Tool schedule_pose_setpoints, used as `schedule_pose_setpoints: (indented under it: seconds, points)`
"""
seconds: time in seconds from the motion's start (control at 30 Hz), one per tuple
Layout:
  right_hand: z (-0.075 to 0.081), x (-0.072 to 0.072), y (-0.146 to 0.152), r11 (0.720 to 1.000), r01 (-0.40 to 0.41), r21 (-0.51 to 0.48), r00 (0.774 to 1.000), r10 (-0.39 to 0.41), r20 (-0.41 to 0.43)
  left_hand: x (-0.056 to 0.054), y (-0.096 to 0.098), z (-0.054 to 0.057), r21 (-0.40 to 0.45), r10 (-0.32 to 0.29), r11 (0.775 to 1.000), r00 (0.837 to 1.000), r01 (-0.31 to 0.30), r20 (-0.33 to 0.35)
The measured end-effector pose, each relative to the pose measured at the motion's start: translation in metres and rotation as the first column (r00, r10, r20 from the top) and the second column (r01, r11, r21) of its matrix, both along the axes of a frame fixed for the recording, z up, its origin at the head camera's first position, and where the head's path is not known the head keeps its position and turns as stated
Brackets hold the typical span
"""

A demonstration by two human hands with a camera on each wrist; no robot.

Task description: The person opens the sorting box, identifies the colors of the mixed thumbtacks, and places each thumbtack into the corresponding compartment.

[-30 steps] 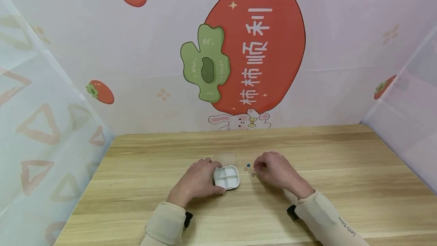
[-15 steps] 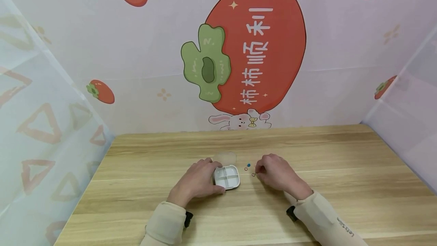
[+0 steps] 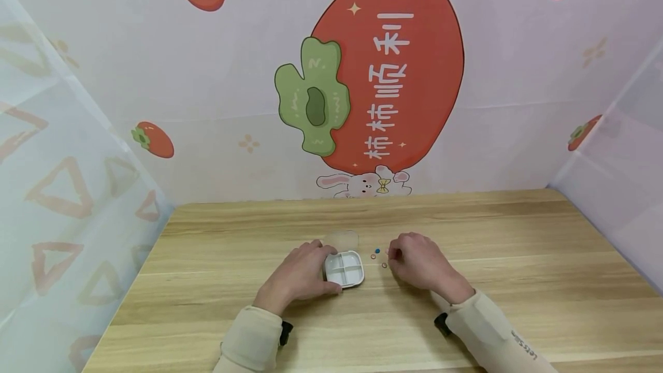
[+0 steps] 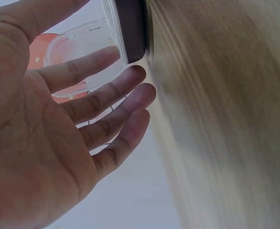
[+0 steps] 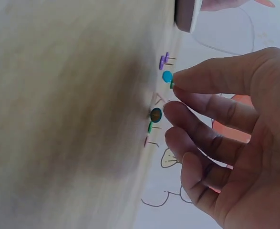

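Note:
My left hand (image 3: 300,272) grips a small white pill box (image 3: 344,269), thumb at its near side and index finger at its far edge. The box has a four-part inside, and its clear lid (image 4: 77,47) is swung back. To the right, my right hand (image 3: 416,261) is low over the table, thumb and index fingertips together; a sliver of a green thumbtack (image 5: 172,85) shows between them. A blue thumbtack (image 5: 167,76) is right by the thumb tip. Two purple thumbtacks (image 5: 161,62) stand point up nearer the box.
Under the right hand's other fingers are a teal-rimmed thumbtack (image 5: 156,115), a green-headed thumbtack (image 5: 150,127) and a reddish thumbtack (image 5: 146,141). The wooden table (image 3: 492,235) meets a printed back wall (image 3: 233,160) with a large persimmon.
My right hand has lowered slightly, and its thumb and index fingertips have come together beside the thumbtacks. The left hand and the pill box keep their place.

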State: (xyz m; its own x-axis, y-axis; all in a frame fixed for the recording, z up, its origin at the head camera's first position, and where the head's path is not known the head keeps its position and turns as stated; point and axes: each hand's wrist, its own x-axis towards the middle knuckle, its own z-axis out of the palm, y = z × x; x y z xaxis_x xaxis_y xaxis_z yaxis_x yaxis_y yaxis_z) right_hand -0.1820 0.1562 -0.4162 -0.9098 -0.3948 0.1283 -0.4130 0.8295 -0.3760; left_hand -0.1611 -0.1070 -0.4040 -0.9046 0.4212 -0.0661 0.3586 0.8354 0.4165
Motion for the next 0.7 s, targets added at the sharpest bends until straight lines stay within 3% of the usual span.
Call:
schedule_pose_setpoints:
  seconds: [0.7]
  points:
    - [0.0076,0.0017,0.0015,0.988,0.038,-0.153,0.999,-0.036,0.019,0.0001,0.0005,-0.0003,0.005,-0.003,1.000,1.000,0.003,0.011]
